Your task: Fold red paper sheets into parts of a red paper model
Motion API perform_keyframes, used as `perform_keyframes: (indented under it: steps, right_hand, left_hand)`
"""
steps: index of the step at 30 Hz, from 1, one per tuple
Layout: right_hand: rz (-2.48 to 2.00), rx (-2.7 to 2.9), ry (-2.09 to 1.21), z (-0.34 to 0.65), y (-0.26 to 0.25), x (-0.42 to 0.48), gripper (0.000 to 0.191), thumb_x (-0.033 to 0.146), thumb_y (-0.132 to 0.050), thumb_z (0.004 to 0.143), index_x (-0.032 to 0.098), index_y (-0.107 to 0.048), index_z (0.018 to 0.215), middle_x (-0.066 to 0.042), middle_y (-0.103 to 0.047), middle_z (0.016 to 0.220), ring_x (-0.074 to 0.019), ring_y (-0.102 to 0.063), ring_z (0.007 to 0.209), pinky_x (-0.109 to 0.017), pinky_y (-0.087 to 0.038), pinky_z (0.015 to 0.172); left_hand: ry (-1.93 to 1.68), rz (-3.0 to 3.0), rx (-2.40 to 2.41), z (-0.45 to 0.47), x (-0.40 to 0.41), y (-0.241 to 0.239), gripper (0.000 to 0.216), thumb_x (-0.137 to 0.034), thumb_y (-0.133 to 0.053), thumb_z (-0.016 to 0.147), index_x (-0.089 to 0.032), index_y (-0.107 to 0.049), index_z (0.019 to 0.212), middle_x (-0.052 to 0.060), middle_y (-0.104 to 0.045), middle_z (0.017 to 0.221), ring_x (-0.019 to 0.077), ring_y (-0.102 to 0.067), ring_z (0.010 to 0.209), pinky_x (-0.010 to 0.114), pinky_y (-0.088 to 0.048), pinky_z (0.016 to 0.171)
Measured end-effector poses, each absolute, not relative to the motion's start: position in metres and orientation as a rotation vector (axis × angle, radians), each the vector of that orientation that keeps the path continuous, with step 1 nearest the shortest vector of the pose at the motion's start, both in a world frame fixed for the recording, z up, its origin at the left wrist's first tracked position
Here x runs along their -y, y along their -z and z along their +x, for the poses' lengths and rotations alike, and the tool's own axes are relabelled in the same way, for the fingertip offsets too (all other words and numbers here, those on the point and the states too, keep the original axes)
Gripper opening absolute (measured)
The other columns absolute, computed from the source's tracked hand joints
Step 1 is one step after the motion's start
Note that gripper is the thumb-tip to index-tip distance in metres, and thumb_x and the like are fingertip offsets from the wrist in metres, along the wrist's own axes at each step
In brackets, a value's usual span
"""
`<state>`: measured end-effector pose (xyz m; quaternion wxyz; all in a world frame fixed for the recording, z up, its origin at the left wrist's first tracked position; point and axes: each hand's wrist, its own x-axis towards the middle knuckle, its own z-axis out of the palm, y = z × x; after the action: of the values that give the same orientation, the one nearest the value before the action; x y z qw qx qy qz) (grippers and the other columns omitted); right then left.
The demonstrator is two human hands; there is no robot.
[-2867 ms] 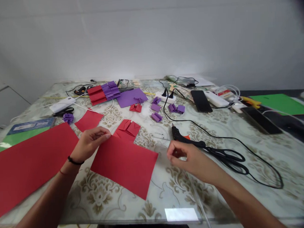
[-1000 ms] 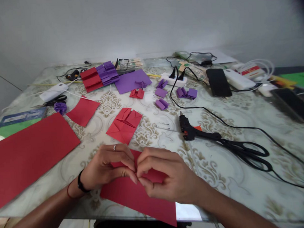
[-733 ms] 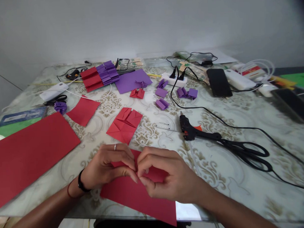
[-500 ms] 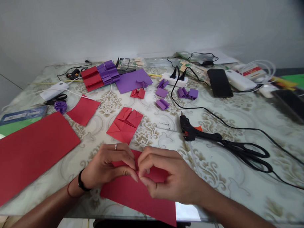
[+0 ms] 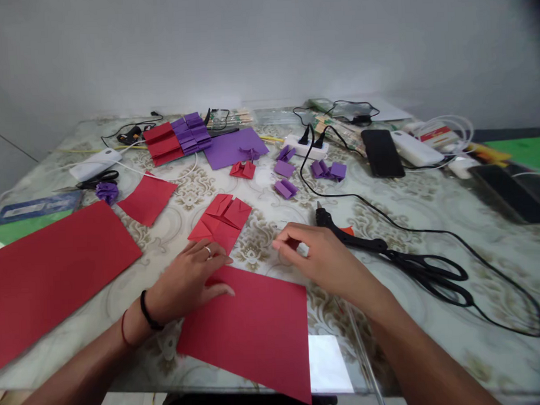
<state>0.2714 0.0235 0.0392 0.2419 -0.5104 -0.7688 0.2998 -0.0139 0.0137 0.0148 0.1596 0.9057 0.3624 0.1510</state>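
one large red sheet [image 5: 60, 275] is laid between eight and nine o'clock; at six, a smaller red sheet [image 5: 254, 336] is partly covered by the left hand [image 5: 190, 280], its fingers parted. between four and five, the right hand [image 5: 320, 254] is seen, thumb and forefinger pinched together.

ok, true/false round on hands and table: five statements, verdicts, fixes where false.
1. The bare left hand lies over one corner of a flat red paper sheet. True.
2. The bare right hand grips the black glue gun. False: the gun lies on the pale floral-patterned table.
3. Two black plugs sit in the white power strip. True.
4. The flat purple paper sheet lies nearer the person than the folded red paper piece. False: it lies farther.
5. A black band circles the left wrist. True.
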Motion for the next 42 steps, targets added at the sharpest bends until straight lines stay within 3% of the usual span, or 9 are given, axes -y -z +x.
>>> perform_keyframes:
  steps: [2,6,10,15,22,27,34,38,42]
  right_hand:
    - [-1.408,2.207,-0.855,0.266,-0.033,-0.022,0.007,0.024,-0.061,0.097,0.022,-0.068,0.099,-0.005,-0.074,0.099,-0.0200,-0.067,0.085,-0.033,-0.050,0.078]
    - [-1.455,2.435,-0.868,0.246,-0.025,-0.009,0.016,0.024,-0.072,0.094,0.019,-0.071,0.110,-0.010,-0.072,0.113,-0.0281,-0.069,0.108,-0.040,-0.051,0.094]
    - [-1.486,2.485,-0.888,0.232,-0.021,0.001,0.026,0.019,-0.074,0.091,0.016,-0.071,0.117,-0.012,-0.071,0.115,-0.0291,-0.071,0.104,-0.042,-0.055,0.092]
    - [-1.531,2.520,-0.855,0.228,-0.024,0.006,0.022,0.016,-0.070,0.093,0.014,-0.072,0.114,-0.014,-0.072,0.113,-0.0330,-0.069,0.109,-0.048,-0.055,0.095]
    - [-1.568,2.549,-0.797,0.223,-0.029,0.012,0.026,0.015,-0.073,0.090,0.012,-0.070,0.116,-0.017,-0.065,0.123,-0.0347,-0.065,0.116,-0.050,-0.057,0.095]
    - [-1.605,2.504,-0.883,0.223,-0.028,0.016,0.042,0.016,-0.080,0.085,0.014,-0.067,0.125,-0.016,-0.063,0.130,-0.0330,-0.067,0.115,-0.046,-0.056,0.095]
    - [-1.451,2.359,-1.046,0.229,-0.029,0.012,0.014,0.011,-0.076,0.086,0.018,-0.074,0.098,-0.005,-0.076,0.094,-0.0235,-0.071,0.086,-0.033,-0.049,0.075]
    - [-1.363,2.230,-1.107,0.228,-0.032,0.009,0.014,0.007,-0.071,0.088,0.020,-0.074,0.085,0.000,-0.074,0.082,-0.0149,-0.066,0.074,-0.026,-0.044,0.068]
    - [-1.278,2.123,-1.142,0.226,-0.032,0.008,0.018,0.003,-0.069,0.082,0.020,-0.071,0.078,0.004,-0.067,0.072,-0.0113,-0.059,0.066,-0.024,-0.041,0.066]
  left_hand:
    - [-0.377,2.609,-1.061,-0.012,-0.012,-0.012,0.037,-0.032,-0.087,0.084,-0.018,-0.070,0.114,0.013,-0.069,0.117,0.0338,-0.064,0.111,0.052,-0.052,0.098]
    - [-0.275,2.630,-1.093,-0.006,-0.008,-0.011,0.032,-0.025,-0.084,0.085,-0.018,-0.066,0.110,0.013,-0.066,0.119,0.0329,-0.061,0.109,0.051,-0.050,0.096]
    - [-0.210,2.617,-1.100,-0.002,-0.006,-0.011,0.024,-0.020,-0.081,0.086,-0.017,-0.063,0.101,0.011,-0.064,0.115,0.0316,-0.060,0.108,0.047,-0.052,0.092]
    - [-0.174,2.633,-1.091,-0.001,-0.004,-0.010,0.039,-0.017,-0.077,0.088,-0.018,-0.060,0.123,0.013,-0.062,0.126,0.0335,-0.057,0.116,0.051,-0.050,0.100]
    - [-0.160,2.610,-1.142,0.002,0.001,-0.009,0.026,-0.016,-0.076,0.086,-0.018,-0.060,0.107,0.014,-0.057,0.128,0.0353,-0.056,0.119,0.053,-0.053,0.099]
    - [-0.163,2.577,-1.133,0.004,0.005,-0.014,0.053,-0.022,-0.080,0.086,-0.018,-0.055,0.132,0.017,-0.056,0.135,0.0370,-0.056,0.126,0.054,-0.051,0.105]
    - [-0.277,2.460,-1.009,0.004,0.000,-0.018,0.013,-0.008,-0.067,0.094,-0.019,-0.069,0.100,0.005,-0.072,0.097,0.0265,-0.067,0.096,0.042,-0.051,0.092]
    - [-0.384,2.382,-1.015,0.002,0.000,-0.027,0.018,-0.005,-0.061,0.098,-0.021,-0.068,0.095,0.000,-0.072,0.095,0.0170,-0.067,0.090,0.028,-0.050,0.083]
    - [-0.416,2.343,-1.030,0.002,0.001,-0.031,0.014,-0.008,-0.063,0.097,-0.020,-0.069,0.098,0.001,-0.074,0.095,0.0163,-0.068,0.083,0.026,-0.049,0.075]
